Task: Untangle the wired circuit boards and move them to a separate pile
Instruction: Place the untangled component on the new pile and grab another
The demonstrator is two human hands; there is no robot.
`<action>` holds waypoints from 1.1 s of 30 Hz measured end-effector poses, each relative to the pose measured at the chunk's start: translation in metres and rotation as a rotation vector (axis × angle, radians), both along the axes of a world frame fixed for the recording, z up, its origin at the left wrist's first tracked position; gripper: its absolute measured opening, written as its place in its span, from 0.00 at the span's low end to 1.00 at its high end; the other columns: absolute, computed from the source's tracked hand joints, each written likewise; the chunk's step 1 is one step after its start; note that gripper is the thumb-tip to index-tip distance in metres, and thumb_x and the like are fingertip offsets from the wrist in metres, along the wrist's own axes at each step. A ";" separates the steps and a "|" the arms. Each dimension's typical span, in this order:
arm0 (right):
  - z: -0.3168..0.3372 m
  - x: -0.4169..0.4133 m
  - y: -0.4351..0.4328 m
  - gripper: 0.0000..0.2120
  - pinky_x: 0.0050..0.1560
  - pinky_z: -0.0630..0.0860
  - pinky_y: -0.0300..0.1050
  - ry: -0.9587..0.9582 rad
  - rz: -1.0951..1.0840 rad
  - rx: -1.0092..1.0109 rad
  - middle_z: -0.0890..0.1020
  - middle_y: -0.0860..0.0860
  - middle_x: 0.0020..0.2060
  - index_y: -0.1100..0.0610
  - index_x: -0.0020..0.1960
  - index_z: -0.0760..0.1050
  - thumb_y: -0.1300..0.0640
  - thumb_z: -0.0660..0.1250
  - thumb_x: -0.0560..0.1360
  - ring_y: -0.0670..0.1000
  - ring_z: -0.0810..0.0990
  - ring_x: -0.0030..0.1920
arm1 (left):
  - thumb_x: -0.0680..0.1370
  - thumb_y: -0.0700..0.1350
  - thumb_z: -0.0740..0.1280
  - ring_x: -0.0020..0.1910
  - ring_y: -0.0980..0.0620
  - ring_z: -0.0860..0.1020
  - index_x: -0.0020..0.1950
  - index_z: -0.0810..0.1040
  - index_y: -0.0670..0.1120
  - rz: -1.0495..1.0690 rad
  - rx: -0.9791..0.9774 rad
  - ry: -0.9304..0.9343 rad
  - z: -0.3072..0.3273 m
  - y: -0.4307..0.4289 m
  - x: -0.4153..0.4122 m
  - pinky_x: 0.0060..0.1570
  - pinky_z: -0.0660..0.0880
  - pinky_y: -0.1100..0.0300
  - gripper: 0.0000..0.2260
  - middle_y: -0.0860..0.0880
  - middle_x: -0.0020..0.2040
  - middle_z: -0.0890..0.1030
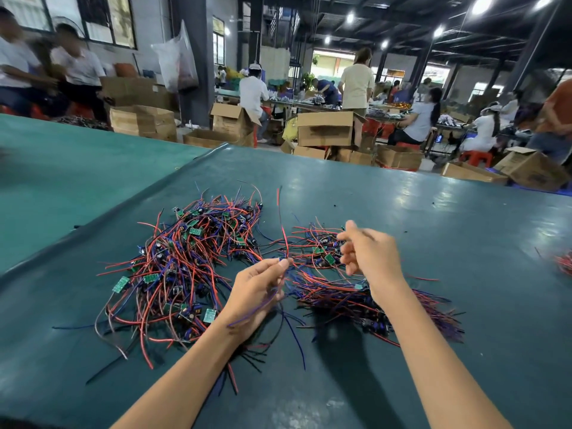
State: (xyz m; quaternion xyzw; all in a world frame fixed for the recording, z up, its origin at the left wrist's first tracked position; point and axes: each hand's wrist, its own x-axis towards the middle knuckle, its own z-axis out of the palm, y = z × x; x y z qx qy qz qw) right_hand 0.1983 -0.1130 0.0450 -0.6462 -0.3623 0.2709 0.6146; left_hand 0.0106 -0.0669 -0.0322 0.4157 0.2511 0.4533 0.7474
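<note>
Left hand (257,292) is pinching red-and-blue leads (282,230) between tangled pile (185,267) and separate pile (356,301) on the tabletop (464,243); right hand (368,252) (blurred, grip unclear) is hovering apart; teasing free looks next.

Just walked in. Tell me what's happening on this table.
A person is sorting small green circuit boards with red and blue wires on a dark green table mat. The left hand pinches wires between the big tangled pile and a smaller pile; the right hand hovers over the smaller pile, its grip unclear.
</note>
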 end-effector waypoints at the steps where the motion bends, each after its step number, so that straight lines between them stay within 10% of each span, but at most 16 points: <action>1: -0.007 -0.009 -0.007 0.18 0.22 0.73 0.41 0.012 0.124 -0.047 0.80 0.54 0.28 0.63 0.43 0.82 0.49 0.66 0.81 0.50 0.78 0.26 | 0.72 0.44 0.73 0.31 0.57 0.69 0.55 0.81 0.36 0.015 -0.011 -0.027 0.002 0.002 0.000 0.30 0.61 0.64 0.16 0.49 0.34 0.72; 12: -0.041 -0.057 -0.026 0.11 0.44 0.85 0.52 0.055 0.523 -0.156 0.87 0.61 0.42 0.65 0.49 0.84 0.57 0.70 0.79 0.57 0.87 0.41 | 0.73 0.46 0.74 0.30 0.49 0.72 0.46 0.83 0.40 -0.035 -0.012 0.017 -0.001 -0.007 -0.001 0.36 0.74 0.56 0.09 0.45 0.32 0.71; 26: -0.054 -0.081 -0.022 0.14 0.27 0.80 0.49 0.442 0.506 -0.067 0.79 0.59 0.32 0.60 0.42 0.70 0.56 0.59 0.84 0.56 0.79 0.26 | 0.74 0.49 0.75 0.22 0.53 0.61 0.46 0.81 0.42 -0.098 -0.011 0.009 -0.003 -0.010 -0.005 0.23 0.60 0.66 0.11 0.45 0.31 0.67; 33: -0.057 -0.076 -0.042 0.12 0.32 0.82 0.51 0.288 0.464 -0.078 0.80 0.59 0.32 0.62 0.44 0.76 0.57 0.64 0.83 0.58 0.80 0.30 | 0.71 0.54 0.76 0.23 0.51 0.66 0.44 0.83 0.43 -0.039 0.061 0.097 -0.006 -0.009 -0.003 0.23 0.60 0.65 0.14 0.45 0.30 0.68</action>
